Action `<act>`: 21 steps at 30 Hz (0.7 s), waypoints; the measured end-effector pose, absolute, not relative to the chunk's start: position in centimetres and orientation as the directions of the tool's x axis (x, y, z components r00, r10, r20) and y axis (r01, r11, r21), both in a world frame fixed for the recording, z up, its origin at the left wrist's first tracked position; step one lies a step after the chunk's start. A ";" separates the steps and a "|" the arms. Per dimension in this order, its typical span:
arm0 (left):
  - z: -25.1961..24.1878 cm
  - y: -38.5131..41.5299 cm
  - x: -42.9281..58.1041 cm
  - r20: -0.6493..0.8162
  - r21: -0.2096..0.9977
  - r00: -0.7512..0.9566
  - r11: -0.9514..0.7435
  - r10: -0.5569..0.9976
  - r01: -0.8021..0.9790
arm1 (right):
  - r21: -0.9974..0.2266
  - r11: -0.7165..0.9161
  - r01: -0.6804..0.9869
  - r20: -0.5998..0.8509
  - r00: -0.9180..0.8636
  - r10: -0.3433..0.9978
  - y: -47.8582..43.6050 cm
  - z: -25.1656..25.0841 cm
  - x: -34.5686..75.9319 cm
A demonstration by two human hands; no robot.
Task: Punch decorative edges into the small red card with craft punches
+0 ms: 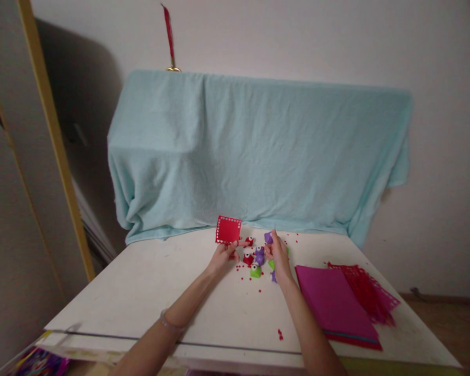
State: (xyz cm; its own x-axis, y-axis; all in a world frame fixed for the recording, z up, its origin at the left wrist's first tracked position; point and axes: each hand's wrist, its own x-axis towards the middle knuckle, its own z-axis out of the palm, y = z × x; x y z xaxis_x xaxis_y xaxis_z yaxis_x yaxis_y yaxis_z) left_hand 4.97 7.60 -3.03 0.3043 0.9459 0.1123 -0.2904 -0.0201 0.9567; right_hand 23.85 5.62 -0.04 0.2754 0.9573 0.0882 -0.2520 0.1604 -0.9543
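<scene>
My left hand [224, 256] pinches the lower edge of a red paper square [228, 230], held up and tilted, with a row of small punched holes along its edges. My right hand [279, 255] is closed at a small purple hole punch [268, 238]; its fingers partly cover it. Between the hands lie several more small punches with white eyes: a red punch [248, 258], a purple punch [259, 256] and a green punch [255, 270]. Another purple punch [273, 277] is partly hidden beside my right wrist. Tiny red paper dots [259, 291] are scattered around them.
A stack of magenta and red sheets [332, 297] lies right of my right forearm. Cut, perforated paper strips [366, 292] lie beyond it. A light blue cloth [274, 156] hangs behind the white table [168, 292]. Red scraps [280, 334] are near the front edge.
</scene>
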 end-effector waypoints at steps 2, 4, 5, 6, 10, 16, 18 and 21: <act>-3.2 7.6 5.0 0.102 0.962 0.317 -0.013 0.943 -0.271 | -0.959 0.158 -0.234 0.086 0.291 0.953 5.7 -0.2 23.9; -3.3 7.6 5.1 0.099 0.962 0.324 -0.007 0.941 -0.271 | -0.963 0.172 -0.210 0.104 0.300 0.948 5.7 -0.1 23.8; -3.3 7.6 5.2 0.099 0.962 0.327 -0.006 0.940 -0.274 | -0.963 0.182 -0.196 0.119 0.297 0.947 5.7 -0.1 23.7; -3.4 7.6 5.3 0.099 0.961 0.331 -0.004 0.938 -0.275 | -0.964 0.192 -0.184 0.134 0.290 0.948 5.7 0.0 23.6; -3.4 7.4 5.7 0.118 0.968 0.312 -0.038 0.943 -0.250 | -0.965 0.197 -0.173 0.158 0.219 0.963 5.5 0.2 23.2; -3.6 7.3 6.0 0.198 0.970 0.172 -0.168 0.965 -0.176 | -0.980 0.139 -0.141 0.133 0.046 0.990 5.1 0.4 22.6; -3.5 7.4 5.9 0.199 0.972 0.102 -0.183 0.975 -0.149 | -0.982 0.138 -0.132 0.140 -0.011 0.990 5.0 0.3 22.5; -3.2 7.6 5.5 0.211 0.975 0.056 -0.206 0.976 -0.088 | -0.978 0.175 -0.111 0.180 -0.039 0.983 4.9 0.3 22.5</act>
State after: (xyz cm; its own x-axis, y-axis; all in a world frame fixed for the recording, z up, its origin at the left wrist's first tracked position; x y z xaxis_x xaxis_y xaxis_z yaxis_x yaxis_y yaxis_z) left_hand 5.55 7.65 -3.25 0.0558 0.9759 0.2109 -0.0878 -0.2056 0.9747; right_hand 22.46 4.86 0.26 -0.0394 0.9829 0.1801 -0.1111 0.1748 -0.9783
